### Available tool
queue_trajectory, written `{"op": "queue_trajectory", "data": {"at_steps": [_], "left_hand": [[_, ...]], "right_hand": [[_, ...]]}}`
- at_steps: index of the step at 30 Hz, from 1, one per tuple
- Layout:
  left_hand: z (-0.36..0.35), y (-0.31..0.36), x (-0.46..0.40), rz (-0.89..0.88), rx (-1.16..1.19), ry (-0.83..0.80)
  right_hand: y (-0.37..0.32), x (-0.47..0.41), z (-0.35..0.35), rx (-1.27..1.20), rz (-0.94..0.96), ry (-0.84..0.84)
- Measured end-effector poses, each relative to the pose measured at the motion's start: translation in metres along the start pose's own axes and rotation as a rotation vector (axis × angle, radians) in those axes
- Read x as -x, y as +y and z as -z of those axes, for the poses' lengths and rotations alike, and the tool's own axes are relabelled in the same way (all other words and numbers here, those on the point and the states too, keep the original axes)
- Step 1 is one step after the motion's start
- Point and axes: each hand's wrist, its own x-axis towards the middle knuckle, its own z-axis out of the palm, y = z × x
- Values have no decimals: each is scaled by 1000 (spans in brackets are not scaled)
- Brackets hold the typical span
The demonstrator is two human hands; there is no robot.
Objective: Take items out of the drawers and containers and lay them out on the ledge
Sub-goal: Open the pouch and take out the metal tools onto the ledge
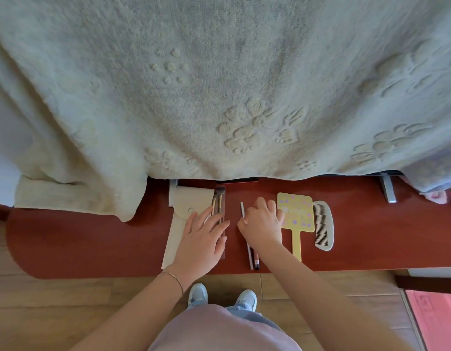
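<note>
On the red-brown ledge (92, 247) lies a beige snap pouch (180, 219), with makeup brushes (218, 198) beside it. My left hand (202, 236) rests flat with straight fingers on the brushes and the pouch's edge. My right hand (263, 225) lies over thin pencils (250, 257) and a dark tube (256, 262); its fingers are bent, and a white stick (242, 209) pokes out beyond them. Whether it pinches the stick is hidden. Right of that hand lie a yellow hand mirror (296, 216) and a pale comb (324, 226).
A large cream embossed blanket (219, 84) hangs over whatever stands behind the ledge, down to its back edge. A metal foot (387, 191) shows at the right. Wooden floor (54, 300), my shoes (246, 298) and a pink mat (434, 317) lie below.
</note>
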Motion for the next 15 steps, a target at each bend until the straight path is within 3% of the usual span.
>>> {"op": "queue_trajectory", "data": {"at_steps": [5, 15], "left_hand": [[4, 9, -5, 7, -18, 0], [4, 8, 3, 20, -15, -67]], "right_hand": [[0, -1, -3, 61, 35, -2], [4, -4, -7, 25, -78, 9]]}}
